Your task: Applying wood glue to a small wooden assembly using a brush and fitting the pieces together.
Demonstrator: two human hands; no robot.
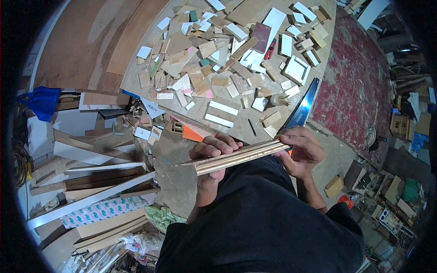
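Observation:
Both my hands hold a layered plywood strip [245, 156] edge-on above my lap, with a thin sheet along its upper side that sticks out past the left end. My left hand [213, 153] grips the left part, fingers over the top and thumb underneath. With fingertips and thumb, my right hand [302, 150] pinches the other end. Just beyond it, a handsaw [302, 107] lies along the table's right edge. A black pencil or pen [252, 127] and a board piece with two white strips [221, 114] rest on the worktable [235, 131] before me.
Wood offcuts [198, 80] and a red-handled tool [270, 49] cover the worktable. Large brown boards [78, 44] stand at the far left. Stacked planks and a long white strip [92, 199] crowd the left floor. A dusty red surface [355, 85] extends to the right.

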